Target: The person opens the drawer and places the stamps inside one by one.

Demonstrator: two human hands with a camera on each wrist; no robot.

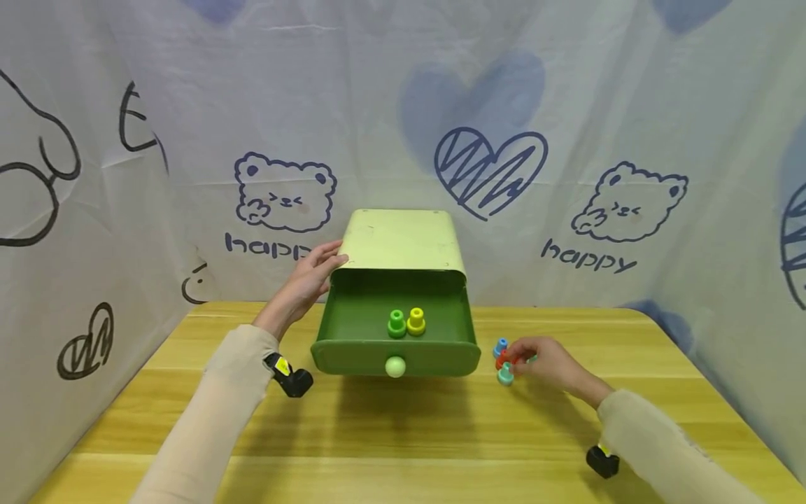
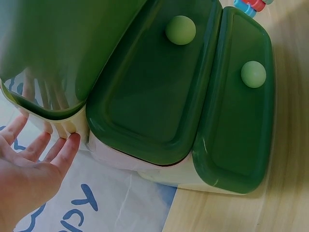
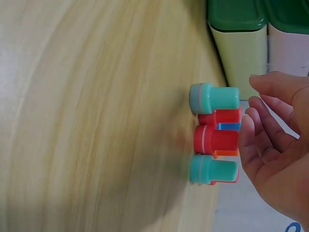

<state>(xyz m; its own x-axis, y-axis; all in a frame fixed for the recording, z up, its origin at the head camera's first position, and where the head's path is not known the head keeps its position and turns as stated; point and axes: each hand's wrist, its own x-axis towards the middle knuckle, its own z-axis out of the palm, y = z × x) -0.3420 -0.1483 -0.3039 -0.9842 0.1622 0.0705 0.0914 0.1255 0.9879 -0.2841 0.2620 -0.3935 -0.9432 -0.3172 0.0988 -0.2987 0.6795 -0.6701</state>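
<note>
My left hand (image 1: 306, 278) touches the left side of a cream drawer cabinet (image 1: 403, 238), its fingertips along the upper wall in the left wrist view. The green top drawer (image 1: 395, 357) is pulled out. Inside it stand a green stamp (image 1: 397, 324) and a yellow stamp (image 1: 416, 322). To the right of the cabinet, my right hand (image 1: 544, 360) hovers at a small group of stamps, its fingers loosely bent and holding nothing in the right wrist view. A teal stamp (image 3: 219, 99), a red stamp (image 3: 222, 139) and another teal stamp (image 3: 217, 169) stand nearest, with several more behind.
Two lower drawers, the middle one (image 2: 149, 92) and the bottom one (image 2: 236, 121), are closed, each with a round pale knob. The cabinet stands on a wooden table (image 1: 403, 455). Behind it hangs a white cloth (image 1: 378, 105) with drawn hearts and bears.
</note>
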